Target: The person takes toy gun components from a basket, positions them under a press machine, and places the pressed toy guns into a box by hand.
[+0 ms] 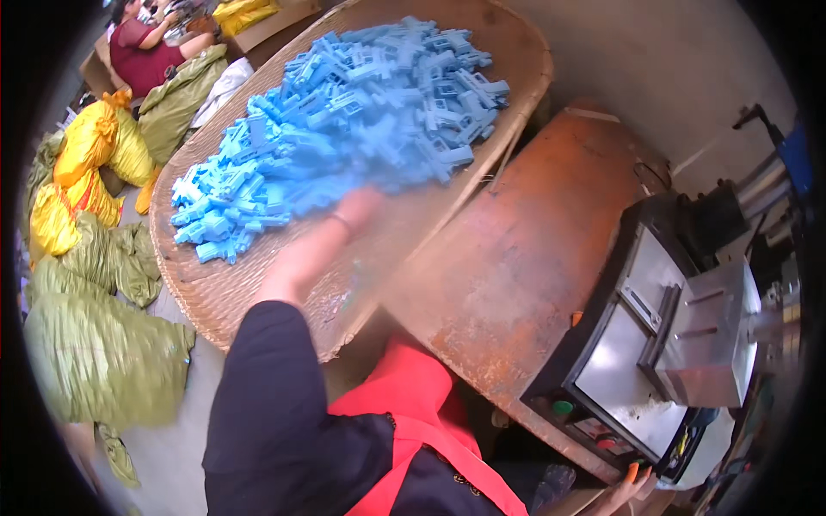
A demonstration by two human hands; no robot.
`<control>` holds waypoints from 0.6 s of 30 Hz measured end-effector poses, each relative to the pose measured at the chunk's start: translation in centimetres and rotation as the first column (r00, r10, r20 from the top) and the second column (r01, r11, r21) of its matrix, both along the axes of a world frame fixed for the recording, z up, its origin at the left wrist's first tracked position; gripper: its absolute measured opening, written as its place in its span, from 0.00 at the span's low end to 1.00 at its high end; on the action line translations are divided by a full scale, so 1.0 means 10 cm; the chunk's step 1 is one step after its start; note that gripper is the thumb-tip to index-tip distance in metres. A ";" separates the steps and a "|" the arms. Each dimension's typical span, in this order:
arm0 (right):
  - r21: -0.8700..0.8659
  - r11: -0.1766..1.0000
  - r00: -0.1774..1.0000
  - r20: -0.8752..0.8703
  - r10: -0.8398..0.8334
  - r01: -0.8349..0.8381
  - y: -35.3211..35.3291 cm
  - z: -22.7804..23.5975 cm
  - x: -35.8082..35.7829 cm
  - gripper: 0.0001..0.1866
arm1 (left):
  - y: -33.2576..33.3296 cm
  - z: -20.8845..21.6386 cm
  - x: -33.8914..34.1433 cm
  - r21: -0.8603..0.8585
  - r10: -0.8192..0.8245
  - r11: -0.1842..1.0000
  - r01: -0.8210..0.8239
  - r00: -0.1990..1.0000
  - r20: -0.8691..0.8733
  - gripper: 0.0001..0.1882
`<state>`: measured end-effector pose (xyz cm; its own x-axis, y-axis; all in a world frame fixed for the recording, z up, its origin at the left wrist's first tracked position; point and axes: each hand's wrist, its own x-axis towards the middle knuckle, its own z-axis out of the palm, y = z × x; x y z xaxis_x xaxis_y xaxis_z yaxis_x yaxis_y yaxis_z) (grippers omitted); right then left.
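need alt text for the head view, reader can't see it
A blurred left hand reaches over a woven oval tray to a heap of light blue plastic parts. The right hand is near a metal-topped machine beside a rusty brown table; yellow sacks and olive sacks fill the left.

Many small, angular, light-blue plastic pieces with cut-out openings are heaped loosely at mixed angles in the far part of a wide, rounded, tan woven tray; some near the middle are blurred.
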<state>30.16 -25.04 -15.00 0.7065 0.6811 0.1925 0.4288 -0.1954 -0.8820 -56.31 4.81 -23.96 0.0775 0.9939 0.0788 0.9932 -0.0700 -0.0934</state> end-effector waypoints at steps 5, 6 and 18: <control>-0.038 0.999 0.908 0.418 0.007 0.009 0.30 0.84 -1.00 0.22 | -0.56 1.77 1.12 0.478 -0.119 0.851 -0.219 0.806 0.580 0.18; -0.008 0.997 0.972 0.220 0.080 -0.080 0.41 0.92 -0.99 0.18 | -0.53 1.87 1.53 0.451 -0.304 0.875 -0.176 0.526 0.794 0.20; 0.337 0.804 0.805 0.531 0.267 -0.489 2.01 1.06 -1.17 0.15 | -1.26 2.03 4.20 0.502 -0.671 0.740 0.447 0.540 0.509 0.28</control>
<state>18.44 -4.96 -4.42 0.1704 0.6339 0.7544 0.7377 0.4255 -0.5241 -14.27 -7.75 -3.63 0.4301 0.6806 0.5932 0.5716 -0.7138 0.4046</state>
